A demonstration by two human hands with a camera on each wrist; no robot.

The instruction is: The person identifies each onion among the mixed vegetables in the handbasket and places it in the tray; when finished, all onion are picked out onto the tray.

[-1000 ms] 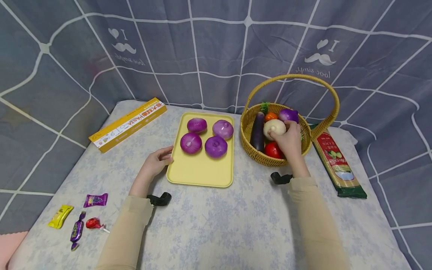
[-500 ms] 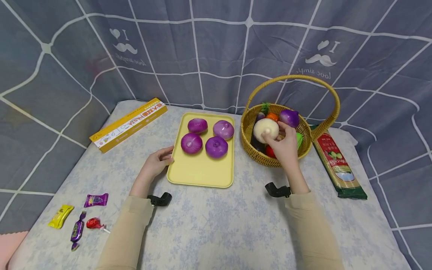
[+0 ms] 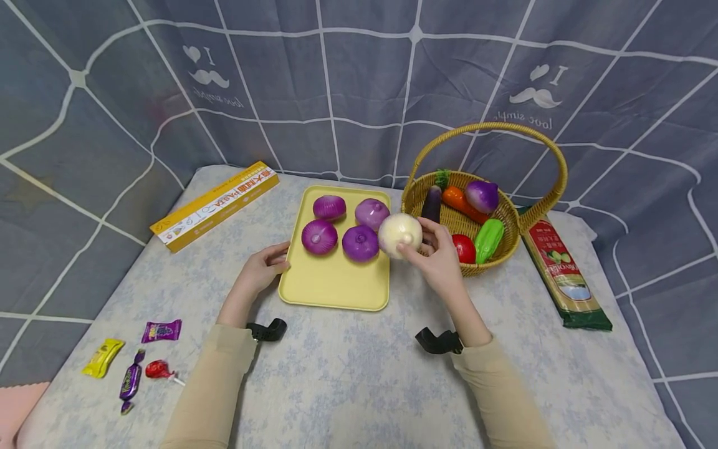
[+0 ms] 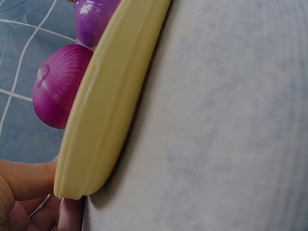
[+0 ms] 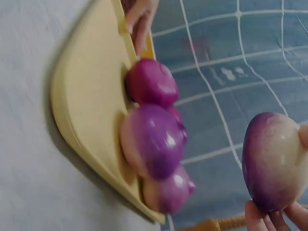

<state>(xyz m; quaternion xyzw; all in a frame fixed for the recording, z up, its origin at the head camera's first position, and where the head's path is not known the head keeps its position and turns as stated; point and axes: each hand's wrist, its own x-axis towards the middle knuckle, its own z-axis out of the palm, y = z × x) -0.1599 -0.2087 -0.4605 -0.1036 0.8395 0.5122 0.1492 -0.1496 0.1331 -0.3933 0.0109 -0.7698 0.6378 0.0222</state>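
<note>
My left hand (image 3: 260,272) holds the left edge of a yellow tray (image 3: 331,290), thumb and fingers at its rim in the left wrist view. On the tray sit several purple onions (image 3: 319,237). Between the fingers and thumb of my right hand (image 3: 443,259) is a white-and-purple onion (image 3: 400,235), held above the tray's right edge. In the right wrist view that onion (image 5: 272,161) shows purple on one side and cream on the other. Just right of this hand stands a wicker basket (image 3: 513,244) with a tall handle.
The basket holds an eggplant (image 3: 431,204), a carrot (image 3: 464,204), a purple-and-white vegetable (image 3: 482,196), a tomato (image 3: 463,249) and a green vegetable (image 3: 490,240). A pasta box (image 3: 215,206) lies back left, a pasta bag (image 3: 565,274) right. Several sweets (image 3: 131,381) lie front left.
My right hand has lifted the white-and-purple onion out of the basket and carried it left to the tray's right edge. My left hand and the tray have stayed in place.
</note>
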